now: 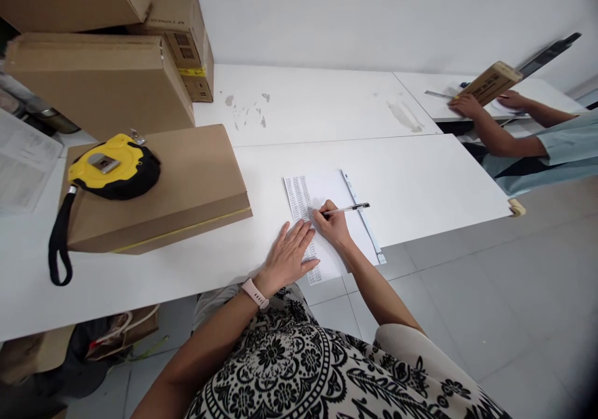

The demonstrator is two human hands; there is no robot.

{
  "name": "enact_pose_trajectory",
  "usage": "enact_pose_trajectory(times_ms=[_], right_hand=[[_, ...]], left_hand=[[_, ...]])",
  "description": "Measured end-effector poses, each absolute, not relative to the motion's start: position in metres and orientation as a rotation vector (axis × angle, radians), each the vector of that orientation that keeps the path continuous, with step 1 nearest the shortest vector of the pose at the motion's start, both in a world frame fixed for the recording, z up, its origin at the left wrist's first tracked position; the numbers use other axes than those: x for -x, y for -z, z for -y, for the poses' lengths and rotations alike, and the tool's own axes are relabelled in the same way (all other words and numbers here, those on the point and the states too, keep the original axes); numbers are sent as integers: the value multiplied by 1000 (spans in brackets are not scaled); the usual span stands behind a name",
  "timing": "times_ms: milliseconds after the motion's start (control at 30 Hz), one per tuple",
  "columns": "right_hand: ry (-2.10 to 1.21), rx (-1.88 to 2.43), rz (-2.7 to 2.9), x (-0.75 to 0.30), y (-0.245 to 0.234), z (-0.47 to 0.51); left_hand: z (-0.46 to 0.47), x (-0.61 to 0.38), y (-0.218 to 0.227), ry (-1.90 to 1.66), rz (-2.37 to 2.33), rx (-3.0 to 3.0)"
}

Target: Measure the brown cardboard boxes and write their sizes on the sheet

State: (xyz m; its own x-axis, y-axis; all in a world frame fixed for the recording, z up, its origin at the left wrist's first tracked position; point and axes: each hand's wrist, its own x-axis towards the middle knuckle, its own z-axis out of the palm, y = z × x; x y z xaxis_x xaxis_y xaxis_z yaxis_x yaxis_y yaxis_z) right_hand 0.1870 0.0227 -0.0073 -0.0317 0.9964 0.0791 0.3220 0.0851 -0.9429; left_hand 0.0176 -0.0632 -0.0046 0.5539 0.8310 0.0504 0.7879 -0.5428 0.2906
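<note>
A printed sheet of paper [329, 188] lies at the front edge of the white table, its left part covered with columns of small print too fine to read. My left hand [290, 254] rests flat on the sheet, fingers stretched out, with a pink band on the wrist. Just right of it, my right hand [332, 225] is closed around a pen [357, 207], whose back end points right. The pen's tip is hidden by my fingers near the printed columns. A blue-and-white strip [362, 210] shows along the sheet's right side.
On the left, a yellow-black tape measure [114, 165] with a strap sits on a flat cardboard box [196, 170]. More cardboard boxes [107, 76] are stacked behind. At far right, another person's hands [467, 106] are at a brown box [488, 84] on the white table [303, 108].
</note>
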Motion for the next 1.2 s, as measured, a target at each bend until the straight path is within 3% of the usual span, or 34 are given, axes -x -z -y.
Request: enact_pose_trajectory(times_ms=[1200], right_hand=[[-953, 1375, 1509, -189, 9, -23]], left_hand=[[63, -18, 6, -246, -1368, -2580]])
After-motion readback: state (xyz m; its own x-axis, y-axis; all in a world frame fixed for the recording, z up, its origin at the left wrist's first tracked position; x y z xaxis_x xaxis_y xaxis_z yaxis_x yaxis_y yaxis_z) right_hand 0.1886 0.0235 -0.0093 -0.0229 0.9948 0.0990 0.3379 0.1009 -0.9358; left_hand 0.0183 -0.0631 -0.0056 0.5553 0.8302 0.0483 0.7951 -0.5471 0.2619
